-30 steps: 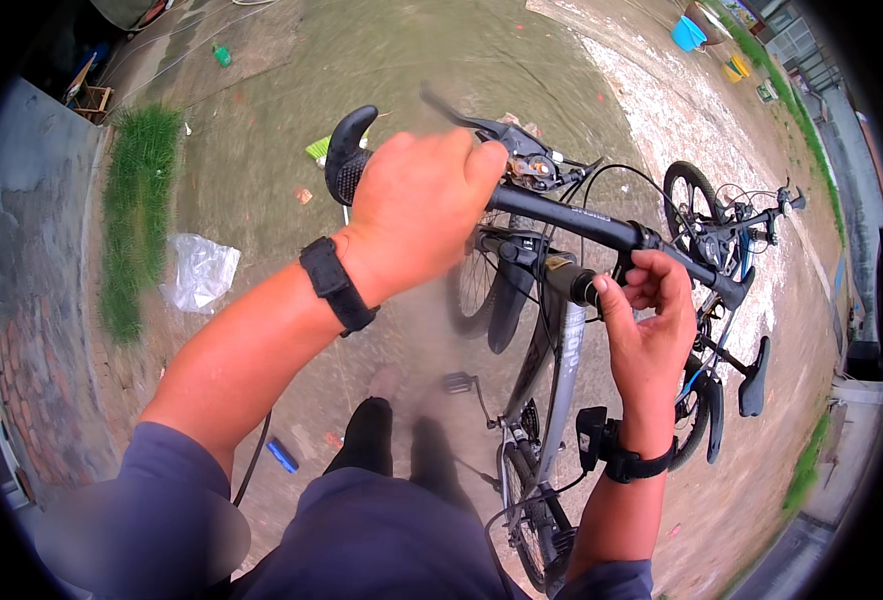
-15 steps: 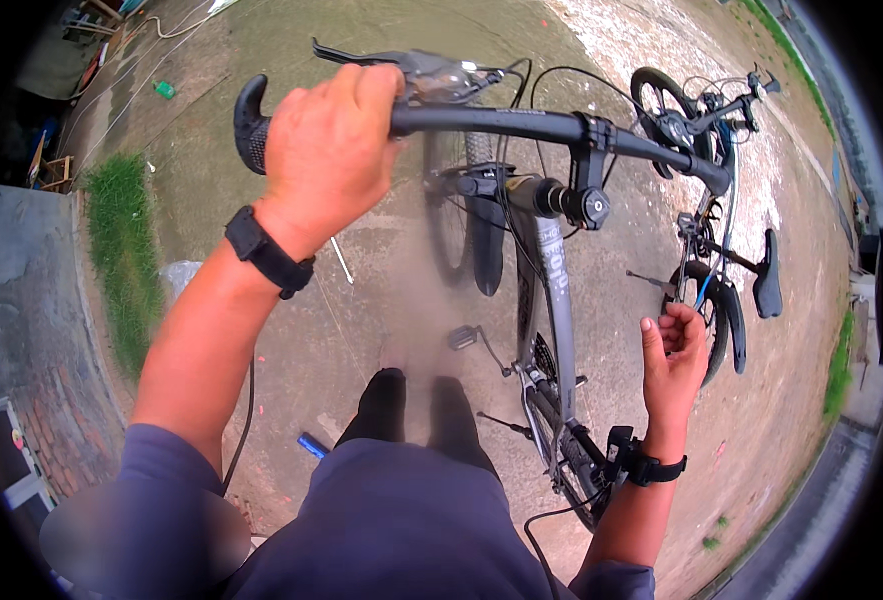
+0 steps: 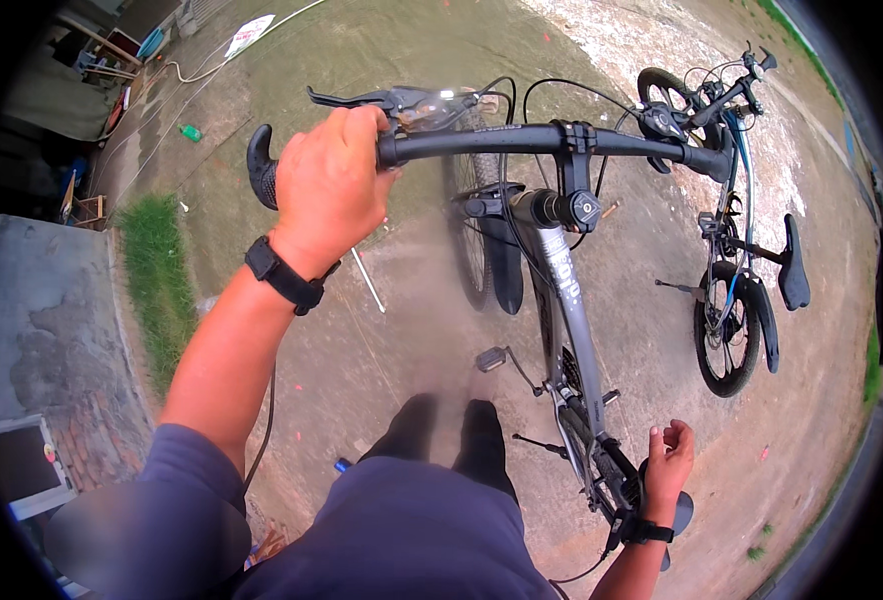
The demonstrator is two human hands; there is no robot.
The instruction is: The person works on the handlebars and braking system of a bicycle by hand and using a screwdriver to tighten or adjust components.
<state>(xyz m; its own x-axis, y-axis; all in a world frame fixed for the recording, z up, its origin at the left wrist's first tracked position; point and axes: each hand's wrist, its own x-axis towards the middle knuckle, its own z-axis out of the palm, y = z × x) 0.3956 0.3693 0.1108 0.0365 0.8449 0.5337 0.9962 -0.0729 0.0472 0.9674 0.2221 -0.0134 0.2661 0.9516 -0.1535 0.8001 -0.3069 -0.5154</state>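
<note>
My left hand (image 3: 331, 185) is closed around the left grip of a grey bicycle's black handlebar (image 3: 471, 140), below a brake lever (image 3: 339, 98). The bicycle stands in front of me, its grey frame (image 3: 566, 315) running down toward the lower right, with a stem (image 3: 576, 170) at the bar's middle and a pedal (image 3: 491, 360) by my legs. My right hand (image 3: 666, 455) is low at the lower right, above the partly hidden saddle (image 3: 679, 515), with its fingers apart and loosely bent, holding nothing that I can see.
A second bicycle (image 3: 726, 330), black and blue, is at the right. At the left are a wall (image 3: 31, 310), a grass strip (image 3: 151, 290), a green bottle (image 3: 190, 133) and hoses (image 3: 216, 70). A white rod (image 3: 366, 280) lies on the concrete (image 3: 621, 380).
My right hand has left the middle of the handlebar and moved down toward the saddle. My left hand, still on the grip, shifted up-left in view, then slightly back down.
</note>
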